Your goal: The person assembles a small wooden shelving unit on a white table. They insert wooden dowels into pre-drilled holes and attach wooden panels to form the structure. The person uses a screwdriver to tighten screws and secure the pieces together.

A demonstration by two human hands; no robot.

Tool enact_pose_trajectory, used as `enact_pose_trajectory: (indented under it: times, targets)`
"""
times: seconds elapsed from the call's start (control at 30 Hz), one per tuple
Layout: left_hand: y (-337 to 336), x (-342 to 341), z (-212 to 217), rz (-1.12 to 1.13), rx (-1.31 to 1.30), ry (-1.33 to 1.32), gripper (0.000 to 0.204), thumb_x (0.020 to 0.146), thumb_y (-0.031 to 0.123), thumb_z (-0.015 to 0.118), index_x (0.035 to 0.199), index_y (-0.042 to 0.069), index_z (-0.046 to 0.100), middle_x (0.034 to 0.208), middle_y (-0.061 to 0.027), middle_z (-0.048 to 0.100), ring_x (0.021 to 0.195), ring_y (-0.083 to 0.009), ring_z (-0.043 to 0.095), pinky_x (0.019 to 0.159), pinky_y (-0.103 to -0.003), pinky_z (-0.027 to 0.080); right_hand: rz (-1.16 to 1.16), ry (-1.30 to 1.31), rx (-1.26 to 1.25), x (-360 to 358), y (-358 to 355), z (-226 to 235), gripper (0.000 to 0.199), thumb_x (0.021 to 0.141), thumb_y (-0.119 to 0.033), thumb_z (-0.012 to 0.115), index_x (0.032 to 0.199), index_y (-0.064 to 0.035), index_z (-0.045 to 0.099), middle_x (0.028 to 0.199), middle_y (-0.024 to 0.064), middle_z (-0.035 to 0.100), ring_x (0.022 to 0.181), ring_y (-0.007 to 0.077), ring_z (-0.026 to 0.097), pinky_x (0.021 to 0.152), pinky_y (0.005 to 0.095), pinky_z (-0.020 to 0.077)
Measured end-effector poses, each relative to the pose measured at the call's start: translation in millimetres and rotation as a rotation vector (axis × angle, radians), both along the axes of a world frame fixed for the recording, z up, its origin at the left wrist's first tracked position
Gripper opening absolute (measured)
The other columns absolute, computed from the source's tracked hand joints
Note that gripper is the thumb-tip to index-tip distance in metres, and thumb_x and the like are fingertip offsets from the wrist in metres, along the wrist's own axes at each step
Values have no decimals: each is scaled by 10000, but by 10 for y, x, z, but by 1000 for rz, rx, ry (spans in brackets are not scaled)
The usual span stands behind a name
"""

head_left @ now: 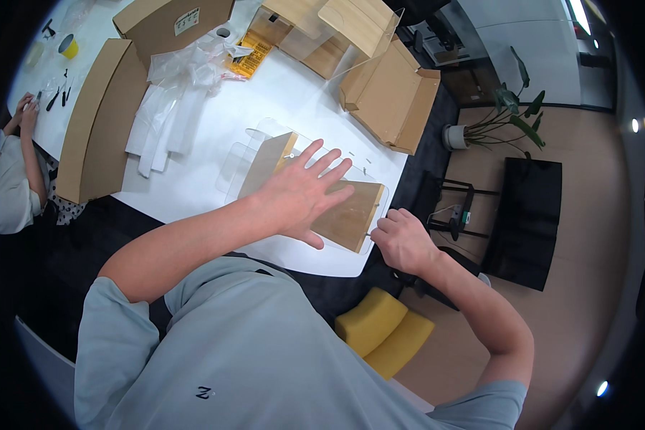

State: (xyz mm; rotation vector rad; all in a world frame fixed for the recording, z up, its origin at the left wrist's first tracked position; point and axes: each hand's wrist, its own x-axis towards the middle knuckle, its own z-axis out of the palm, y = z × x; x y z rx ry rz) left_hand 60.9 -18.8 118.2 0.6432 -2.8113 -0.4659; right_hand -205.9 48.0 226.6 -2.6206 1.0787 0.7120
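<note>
My left hand (302,192) is spread with its palm down over two joined light-wood boards, its fingers stretched apart. One board (264,169) rises on the hand's left side; the other board (345,218) extends to its right, with small fittings along its end edge. Beside that end edge my right hand (405,242) is closed in a fist. A thin dark tip shows between the fist and the board, but what the fingers hold is hidden. Under and behind the boards lie clear plastic sheets (235,172) with rounded corners.
White table (294,107) bears plastic wrapping (172,93), a yellow packet (251,59), cardboard boxes (97,129) (390,93) and a wood-and-clear-panel unit (322,36). Left, a co-worker's hands (26,104) are near small tools (53,99). A yellow seat (380,330) stands below the table's right side.
</note>
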Motion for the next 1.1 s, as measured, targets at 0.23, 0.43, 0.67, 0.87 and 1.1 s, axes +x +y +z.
enact_pose_trajectory:
  times: [0.23,0.43,0.67,0.87,1.1]
  targets:
    - [-9,11,-5,1,-7,-3,1005,796,762,733,1559,146,512,1673,-210,360,1582,-401,269,1305,-621,151,-1039,-163,-43,219,413,-205,229,949,-142,656,800,1,754,689,184,693,678,396,679,676,442,556]
    - [-9,-2,-53,-2,-36,16,1017,801,799,701,1557,143,518,1666,-215,382,1577,-404,290,1300,-622,142,-1511,-268,-55,337,512,-300,268,953,-187,665,867,30,797,630,124,659,587,195,613,620,363,499]
    - [-28,-5,-91,-11,-11,27,1016,807,796,699,1560,141,512,1679,-221,355,1580,-409,285,1299,-627,144,-1704,-271,-78,519,527,-315,306,1000,-214,647,894,51,758,685,124,658,625,204,603,627,380,476]
    - [-54,3,-66,-36,-15,5,1029,817,807,680,1573,132,499,1681,-231,349,1580,-420,283,1296,-633,133,-1196,-198,-134,396,684,-316,258,1041,-193,583,978,42,667,800,277,675,789,454,693,729,504,538]
    - [-82,-3,-37,-40,-19,-22,1042,826,815,663,1587,127,484,1681,-247,343,1582,-435,269,1288,-644,134,-1198,-186,-103,402,529,-299,256,1032,-147,547,927,51,670,808,284,676,817,476,688,749,514,542]
